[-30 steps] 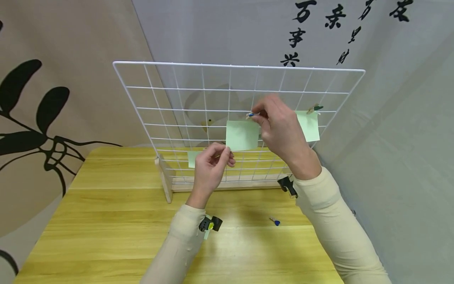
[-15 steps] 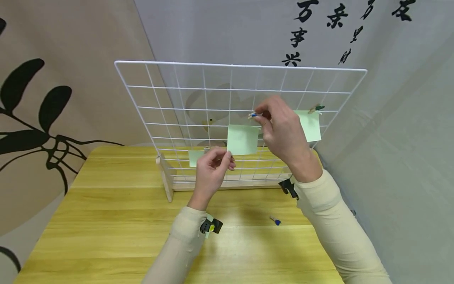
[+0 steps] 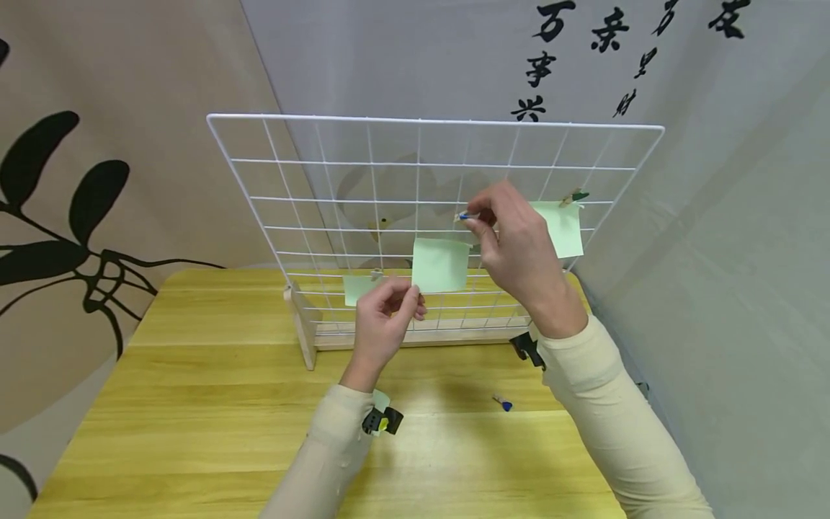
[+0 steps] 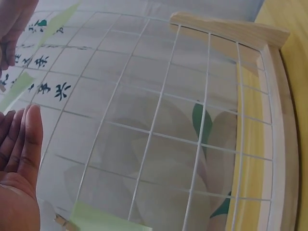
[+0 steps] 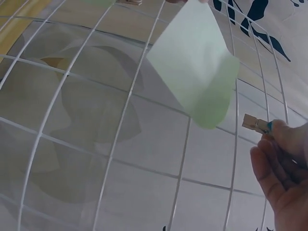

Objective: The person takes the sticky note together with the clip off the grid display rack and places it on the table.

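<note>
My left hand (image 3: 384, 317) pinches the lower left corner of a pale green paper note (image 3: 440, 265) between thumb and fingers, in front of a white wire grid (image 3: 394, 201). Up and to the right, my right hand (image 3: 515, 249) pinches a small wooden clothespin (image 5: 255, 123) with a blue part at its end. In the right wrist view the clothespin's jaws are apart from the note. A second green note (image 3: 562, 227) hangs at the grid's right side from a clothespin with a green end (image 3: 574, 196). A third note (image 3: 358, 290) hangs lower left, partly behind my left hand.
The grid stands in a wooden base (image 3: 300, 328) on a yellow wood-grain table (image 3: 214, 425). A clothespin with a blue heart (image 3: 503, 404) lies on the tabletop, right of centre. A curtain with black characters (image 3: 454, 65) hangs behind.
My left hand has lowered a little, bringing the note down with it. My right hand has dropped slightly with the clothespin. The gap between clothespin and note has widened.
</note>
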Tool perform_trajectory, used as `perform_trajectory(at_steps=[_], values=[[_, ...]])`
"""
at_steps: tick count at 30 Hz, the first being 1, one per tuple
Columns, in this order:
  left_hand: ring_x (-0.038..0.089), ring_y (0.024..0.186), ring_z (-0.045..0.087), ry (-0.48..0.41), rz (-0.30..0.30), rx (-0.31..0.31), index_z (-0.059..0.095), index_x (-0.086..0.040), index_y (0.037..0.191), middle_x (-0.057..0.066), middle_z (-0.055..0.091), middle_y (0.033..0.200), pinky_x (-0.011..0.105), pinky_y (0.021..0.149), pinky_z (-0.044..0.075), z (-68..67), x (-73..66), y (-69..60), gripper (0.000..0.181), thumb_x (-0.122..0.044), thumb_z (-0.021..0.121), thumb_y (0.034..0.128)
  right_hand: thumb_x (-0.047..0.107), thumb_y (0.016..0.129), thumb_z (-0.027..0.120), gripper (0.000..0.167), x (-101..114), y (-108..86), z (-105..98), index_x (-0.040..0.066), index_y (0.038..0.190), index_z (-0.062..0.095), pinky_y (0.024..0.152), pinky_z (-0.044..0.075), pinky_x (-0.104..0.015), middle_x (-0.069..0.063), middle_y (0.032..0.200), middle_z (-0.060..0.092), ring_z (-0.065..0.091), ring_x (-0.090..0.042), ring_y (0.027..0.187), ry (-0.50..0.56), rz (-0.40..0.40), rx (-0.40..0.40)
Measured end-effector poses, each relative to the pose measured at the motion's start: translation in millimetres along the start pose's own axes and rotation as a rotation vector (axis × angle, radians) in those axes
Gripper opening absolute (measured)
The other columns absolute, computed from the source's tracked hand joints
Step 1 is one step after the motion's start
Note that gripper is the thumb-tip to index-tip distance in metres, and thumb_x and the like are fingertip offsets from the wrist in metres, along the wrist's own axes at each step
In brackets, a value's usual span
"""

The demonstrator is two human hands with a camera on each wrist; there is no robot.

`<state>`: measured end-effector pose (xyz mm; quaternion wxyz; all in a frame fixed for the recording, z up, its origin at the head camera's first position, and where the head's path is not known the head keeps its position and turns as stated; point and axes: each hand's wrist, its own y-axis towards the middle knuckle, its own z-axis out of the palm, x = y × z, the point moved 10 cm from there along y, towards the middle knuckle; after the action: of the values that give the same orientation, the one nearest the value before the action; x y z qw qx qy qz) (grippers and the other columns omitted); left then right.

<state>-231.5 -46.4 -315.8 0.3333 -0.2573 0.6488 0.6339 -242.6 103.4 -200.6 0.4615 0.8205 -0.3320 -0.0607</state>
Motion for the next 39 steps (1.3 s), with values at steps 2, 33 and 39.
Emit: perform_trajectory(at_steps=[2,33,39], values=[[0.041,0.058,0.061,0.005,0.005,0.000,0.059,0.016,0.084,0.028,0.060,0.075,0.040,0.053,0.059,-0.8,-0.2,-2.3,0.010,0.020,0.053,0.0901,-0.009,0.088,0.068,0.015,0,-1.7,0,-0.007,0.097,0.057,0.063,0.053,-0.032,-0.017,0.090,0.057,0.058,-0.025,0.077,0.008,0.002,0.001],[0.044,0.061,0.060,-0.003,-0.141,-0.019,0.060,0.017,0.086,0.029,0.061,0.077,0.047,0.055,0.059,-9.8,27.2,-41.0,0.008,0.018,0.054,0.0914,-0.007,0.088,0.069,0.014,-7,-27.5,8,-0.004,0.098,0.059,0.057,0.052,-0.030,-0.014,0.092,0.058,0.056,-0.020,0.074,0.070,0.054,0.028],[0.040,0.062,0.062,-0.002,-0.158,-0.018,0.062,0.014,0.088,0.024,0.062,0.079,0.045,0.057,0.060,-10.9,39.3,-47.8,0.010,0.014,0.054,0.0940,-0.007,0.087,0.070,0.015,-8,-33.5,13,-0.003,0.098,0.059,0.057,0.051,-0.027,-0.013,0.091,0.058,0.055,-0.018,0.073,0.075,0.076,0.046]])
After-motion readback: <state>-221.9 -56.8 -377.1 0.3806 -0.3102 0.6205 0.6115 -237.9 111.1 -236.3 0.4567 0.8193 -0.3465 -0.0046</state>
